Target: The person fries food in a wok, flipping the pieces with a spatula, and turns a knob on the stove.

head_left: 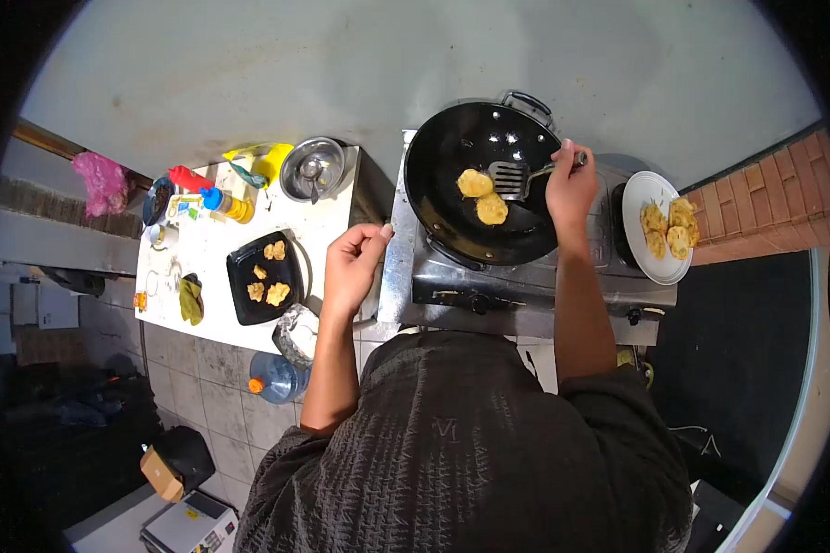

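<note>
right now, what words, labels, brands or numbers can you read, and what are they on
Nothing reads for certain.
"M", perhaps: the letter-like mark on the dark shirt.
Yellow packet: any print too blurred.
Blue-capped bottle: no legible text.
White boxy object: markings too small.

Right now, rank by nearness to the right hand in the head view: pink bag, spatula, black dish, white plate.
1. Spatula, in the right hand.
2. White plate, to its right.
3. Black dish, well left.
4. Pink bag, farther left.
</note>
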Tool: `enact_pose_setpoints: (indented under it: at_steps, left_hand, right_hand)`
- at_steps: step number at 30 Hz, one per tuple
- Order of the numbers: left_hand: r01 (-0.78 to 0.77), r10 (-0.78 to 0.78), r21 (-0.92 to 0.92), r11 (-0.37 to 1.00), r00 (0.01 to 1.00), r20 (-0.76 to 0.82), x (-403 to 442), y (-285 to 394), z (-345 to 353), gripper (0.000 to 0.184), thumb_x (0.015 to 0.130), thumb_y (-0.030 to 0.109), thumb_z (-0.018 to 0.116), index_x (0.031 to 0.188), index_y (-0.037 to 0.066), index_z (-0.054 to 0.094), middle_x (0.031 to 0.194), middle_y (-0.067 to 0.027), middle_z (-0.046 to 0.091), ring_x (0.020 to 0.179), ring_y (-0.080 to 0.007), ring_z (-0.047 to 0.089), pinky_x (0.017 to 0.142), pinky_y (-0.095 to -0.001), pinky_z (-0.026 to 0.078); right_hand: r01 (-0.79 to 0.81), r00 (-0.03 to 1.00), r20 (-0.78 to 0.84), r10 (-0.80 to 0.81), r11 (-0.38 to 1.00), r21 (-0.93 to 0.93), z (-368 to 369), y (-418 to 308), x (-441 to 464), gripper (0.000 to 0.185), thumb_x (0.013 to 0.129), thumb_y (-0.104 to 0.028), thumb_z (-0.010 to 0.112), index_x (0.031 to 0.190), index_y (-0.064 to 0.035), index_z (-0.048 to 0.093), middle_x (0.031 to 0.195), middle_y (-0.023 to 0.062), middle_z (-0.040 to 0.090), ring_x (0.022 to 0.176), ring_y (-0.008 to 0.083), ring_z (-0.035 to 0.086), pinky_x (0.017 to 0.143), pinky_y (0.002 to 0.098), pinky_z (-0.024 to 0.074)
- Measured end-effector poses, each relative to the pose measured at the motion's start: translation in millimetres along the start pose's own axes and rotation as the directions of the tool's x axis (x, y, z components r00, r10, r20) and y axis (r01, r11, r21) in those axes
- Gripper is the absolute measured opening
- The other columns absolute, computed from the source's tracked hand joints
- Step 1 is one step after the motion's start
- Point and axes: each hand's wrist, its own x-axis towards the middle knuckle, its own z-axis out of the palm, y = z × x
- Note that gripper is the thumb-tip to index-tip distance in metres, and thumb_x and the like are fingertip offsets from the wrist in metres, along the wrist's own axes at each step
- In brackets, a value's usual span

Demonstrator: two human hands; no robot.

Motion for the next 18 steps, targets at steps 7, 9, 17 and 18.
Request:
enact_pose_setpoints:
  at_steps: [7, 9, 17, 18]
  left_hand:
    - [-0.023, 0.023, 0.002, 1.000, 1.000, 0.020, 1.2, -2.7, -3.1, 0.014, 0.091, 0.015, 0.066, 0.087, 0.002, 0.067, 0.066, 0.0103, 0.049, 0.059, 0.0003, 0.037, 0.054, -0.0179, 0.028]
    - [-0.040, 0.040, 0.005, 0.999, 0.999, 0.017, 1.7, -6.0, -4.0, 0.014, 0.091, 0.015, 0.066, 0.088, 0.002, 0.067, 0.066, 0.0101, 0.049, 0.060, 0.0001, 0.037, 0.054, -0.0178, 0.029]
    - [-0.001, 0.002, -0.015, 1.000, 1.000, 0.028, -6.0, -2.8, -5.6, 0.014, 0.092, 0.015, 0.065, 0.087, 0.001, 0.066, 0.070, 0.0084, 0.054, 0.063, 0.0003, 0.042, 0.057, -0.0172, 0.033]
    - [0.003, -0.003, -0.014, 1.000, 0.999, 0.038, -4.9, -4.7, -7.3, 0.014, 0.092, 0.015, 0.065, 0.088, 0.001, 0.067, 0.071, 0.0076, 0.056, 0.064, 0.0001, 0.043, 0.058, -0.0171, 0.034]
  right_hand:
    - [-0.060, 0.995, -0.078, 0.060, 0.998, -0.002, 2.2, 2.1, 6.2, 0.033, 0.096, -0.031, 0.052, 0.080, -0.0034, 0.057, 0.070, 0.0062, 0.063, 0.064, 0.0164, 0.059, 0.064, 0.0314, 0.0464]
    - [-0.066, 0.995, -0.077, 0.066, 0.998, 0.001, 1.9, -6.3, 7.4, 0.033, 0.096, -0.031, 0.052, 0.079, -0.0035, 0.058, 0.070, 0.0064, 0.064, 0.064, 0.0171, 0.060, 0.064, 0.0317, 0.0464]
    - [-0.026, 0.998, -0.064, 0.028, 0.999, 0.025, 5.3, -1.5, 6.4, 0.031, 0.096, -0.031, 0.051, 0.086, -0.0030, 0.059, 0.074, 0.0077, 0.067, 0.070, 0.0218, 0.063, 0.068, 0.0338, 0.0478]
    - [-0.011, 0.999, -0.048, 0.012, 0.999, 0.033, 5.9, -0.8, 7.1, 0.030, 0.096, -0.031, 0.051, 0.087, -0.0031, 0.059, 0.075, 0.0077, 0.067, 0.070, 0.0213, 0.064, 0.068, 0.0334, 0.0481]
